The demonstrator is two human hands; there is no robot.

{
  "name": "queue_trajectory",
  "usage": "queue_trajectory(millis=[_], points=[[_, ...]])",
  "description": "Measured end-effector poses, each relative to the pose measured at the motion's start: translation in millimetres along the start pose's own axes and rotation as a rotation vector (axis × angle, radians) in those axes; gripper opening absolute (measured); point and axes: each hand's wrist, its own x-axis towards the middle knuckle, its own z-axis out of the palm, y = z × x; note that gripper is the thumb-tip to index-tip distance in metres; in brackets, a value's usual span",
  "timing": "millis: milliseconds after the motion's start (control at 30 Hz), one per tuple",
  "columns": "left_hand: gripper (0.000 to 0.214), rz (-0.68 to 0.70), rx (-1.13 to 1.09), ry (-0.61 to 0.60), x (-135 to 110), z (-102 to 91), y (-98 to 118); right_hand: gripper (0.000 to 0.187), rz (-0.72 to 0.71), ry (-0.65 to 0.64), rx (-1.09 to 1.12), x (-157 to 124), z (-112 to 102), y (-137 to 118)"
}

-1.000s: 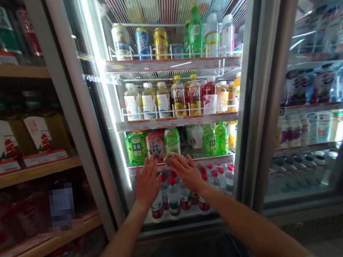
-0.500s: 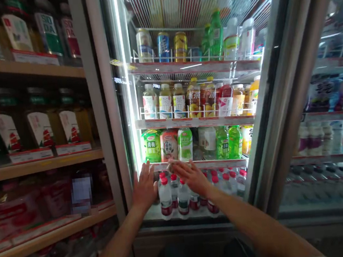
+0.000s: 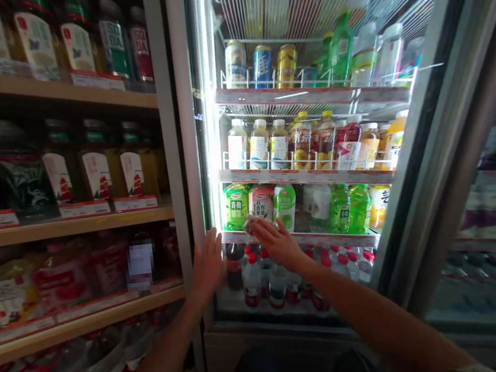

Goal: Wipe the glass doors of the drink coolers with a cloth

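Note:
My right hand (image 3: 276, 241) is at the front strip of a fridge shelf (image 3: 312, 238), its fingers pointing left. A small crumpled pale cloth (image 3: 248, 226) sticks out at its fingertips, in front of a reddish tea bottle (image 3: 260, 201). The rest of the cloth is hidden under the hand. My left hand (image 3: 209, 262) is raised by the fridge's left door frame, fingers stretched out and slightly blurred, holding nothing. Whether it touches the frame I cannot tell. Below my hands stand red-capped water bottles (image 3: 252, 281) and a dark bottle (image 3: 234, 268).
Green tea bottles (image 3: 236, 206) and several other drinks fill the lit shelves. A thick door edge (image 3: 453, 144) slants along the right. Wooden shelves (image 3: 100, 222) with bottled drinks stand at the left, divided from the fridge by a grey post (image 3: 170, 129).
The view has swung left, so the fridge sits further right. My left hand has moved left, away from the water bottles. My right hand has shifted slightly left along the shelf strip with the cloth.

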Motion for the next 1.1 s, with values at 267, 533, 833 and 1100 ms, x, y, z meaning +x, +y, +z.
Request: queue_trajectory(millis=[267, 533, 833, 1100], points=[[0.057, -0.040, -0.015, -0.008, -6.2, 3.4, -18.6, 0.054, 0.094, 0.040, 0.057, 43.9, 8.4, -13.2], [0.060, -0.060, -0.006, 0.016, -5.8, -0.4, -39.4, 0.057, 0.106, 0.023, 0.124, 78.8, 11.8, -32.8], [0.062, -0.067, 0.028, 0.037, 12.7, -24.3, -48.0, 0.049, -0.062, -0.060, 0.211, 94.3, 31.7, -80.1], [0.060, -0.058, -0.007, 0.050, 25.1, -35.2, -38.2, 0.055, 0.003, -0.007, 0.137, 68.1, 14.3, -41.1]])
